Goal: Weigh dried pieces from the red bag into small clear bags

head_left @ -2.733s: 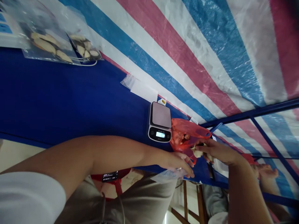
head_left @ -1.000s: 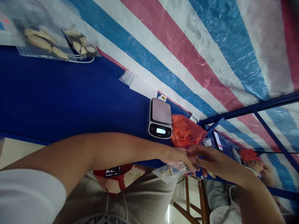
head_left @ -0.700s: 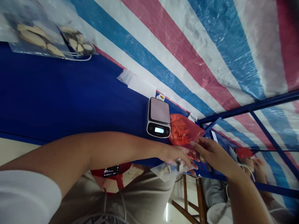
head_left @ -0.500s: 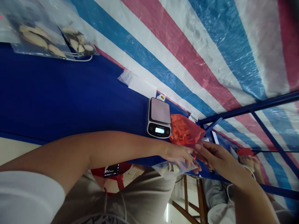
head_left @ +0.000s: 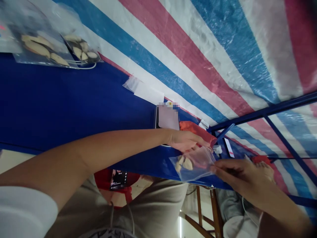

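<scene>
Between my hands hangs a small clear plastic bag (head_left: 198, 162) with a few pale slices (head_left: 184, 163) inside. My left hand (head_left: 188, 140) holds the bag's upper edge, just in front of the small kitchen scale (head_left: 168, 117) and against the red plastic bag (head_left: 198, 130). My right hand (head_left: 235, 172) pinches the bag's other edge with closed fingers. The blue table top (head_left: 61, 105) lies under both arms.
Two clear bags of pale slices (head_left: 42, 49) (head_left: 81, 51) lie at the table's far left. A white paper slip (head_left: 148, 92) lies beyond the scale. A striped tarp (head_left: 210, 49) hangs behind. A phone (head_left: 117, 175) rests on my lap. Another person's hand (head_left: 266, 167) is at the right.
The clear bag has risen from below the table edge to in front of the red bag. My left hand moved up over the scale's display; my right hand took the bag's edge.
</scene>
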Demonstrator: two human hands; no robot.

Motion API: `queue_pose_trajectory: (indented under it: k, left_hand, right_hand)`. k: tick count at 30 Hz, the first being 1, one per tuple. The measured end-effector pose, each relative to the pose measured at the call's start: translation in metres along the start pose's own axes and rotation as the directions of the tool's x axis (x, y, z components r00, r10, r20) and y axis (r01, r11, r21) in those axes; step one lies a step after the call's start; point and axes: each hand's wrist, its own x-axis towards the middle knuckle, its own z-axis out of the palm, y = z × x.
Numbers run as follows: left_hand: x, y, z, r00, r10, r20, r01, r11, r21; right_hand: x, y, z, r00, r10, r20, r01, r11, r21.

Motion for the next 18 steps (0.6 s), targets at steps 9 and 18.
queue_pose_trajectory:
  k: [9,18]
  left_hand:
    - [-0.013,0.011,0.001,0.995,-0.009,-0.097,0.042,0.939,0.342]
    - [-0.070,0.058,-0.002,0.892,0.150,-0.427,0.139,0.807,0.574]
  right_hand:
    - [-0.002,-0.012,-0.012,0.990,-0.015,-0.143,0.019,0.999,0.028]
    - [0.042,-0.022,0.013,0.871,0.104,-0.480,0.072,0.940,0.334]
